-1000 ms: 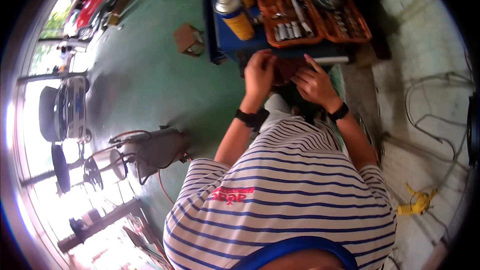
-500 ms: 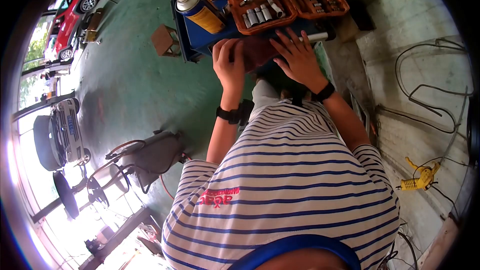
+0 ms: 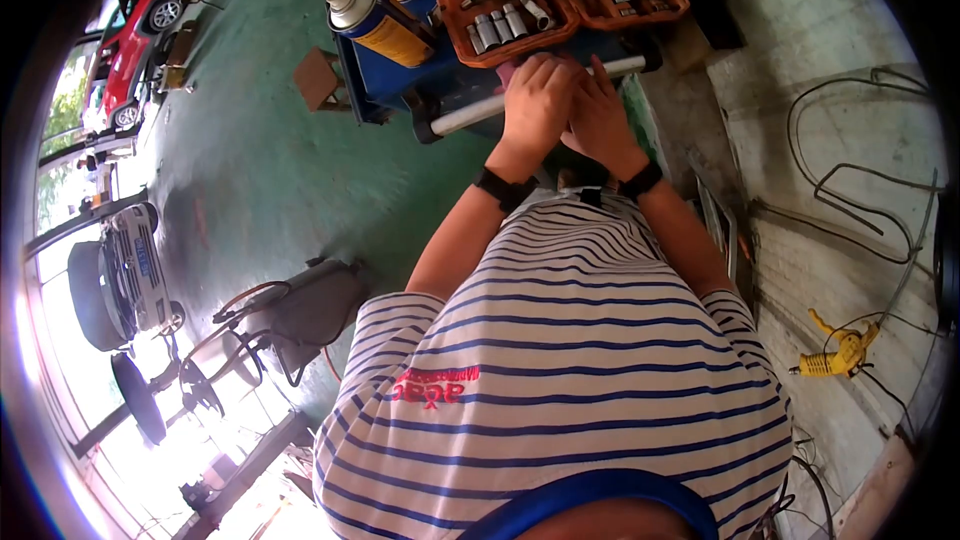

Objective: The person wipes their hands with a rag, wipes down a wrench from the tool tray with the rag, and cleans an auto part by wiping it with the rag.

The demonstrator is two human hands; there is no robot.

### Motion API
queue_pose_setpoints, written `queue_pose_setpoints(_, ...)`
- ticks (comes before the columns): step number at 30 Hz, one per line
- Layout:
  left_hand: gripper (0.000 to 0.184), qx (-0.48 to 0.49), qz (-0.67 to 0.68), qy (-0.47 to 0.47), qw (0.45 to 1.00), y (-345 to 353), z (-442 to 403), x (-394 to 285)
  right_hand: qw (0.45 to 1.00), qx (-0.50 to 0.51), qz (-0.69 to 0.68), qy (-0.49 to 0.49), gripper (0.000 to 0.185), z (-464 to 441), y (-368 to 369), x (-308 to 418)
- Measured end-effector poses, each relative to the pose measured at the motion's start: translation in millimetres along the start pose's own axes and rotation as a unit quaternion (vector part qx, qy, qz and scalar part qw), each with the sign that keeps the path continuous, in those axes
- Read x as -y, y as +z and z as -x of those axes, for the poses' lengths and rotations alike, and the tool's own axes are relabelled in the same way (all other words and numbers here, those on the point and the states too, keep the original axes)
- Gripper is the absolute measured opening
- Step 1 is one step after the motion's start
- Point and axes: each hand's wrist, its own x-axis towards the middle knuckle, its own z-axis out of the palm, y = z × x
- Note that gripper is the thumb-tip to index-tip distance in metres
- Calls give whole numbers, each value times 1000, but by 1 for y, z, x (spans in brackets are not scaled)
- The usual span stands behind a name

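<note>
My left hand is closed over a dark red cloth, whose edge shows beside the fingertips. Against it lies my right hand, its fingers bent together on the same cloth; most of the cloth is hidden between the hands. Both hands are at the pale handle bar of a blue tool cart. Just beyond them, an open orange tool case holds sockets and a wrench. Two blue and yellow spray cans stand to its left.
A small wooden stool stands left of the cart. A grey tank with hoses is at the lower left. Along the pale wall on the right are black cables and a yellow air gun. Vehicles stand at the far left.
My hands were apart with the cloth spread between them. They have come together, the left moving right, and the cloth is bunched. More of the handle bar shows.
</note>
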Motion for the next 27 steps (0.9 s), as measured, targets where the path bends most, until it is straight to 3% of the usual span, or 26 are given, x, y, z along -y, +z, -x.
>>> queue_pose_setpoints(10,10,36,63,-124,990,-15,-2,6,1000,-23,-14,-1,17,-6,-10,2)
queue_pose_setpoints(20,12,32,7,-120,992,-29,5,12,999,-34,-3,-7,22,-7,-3,1)
queue_pose_setpoints(27,12,54,-45,-141,987,-47,6,5,999,32,-25,9,38,-7,-14,4)
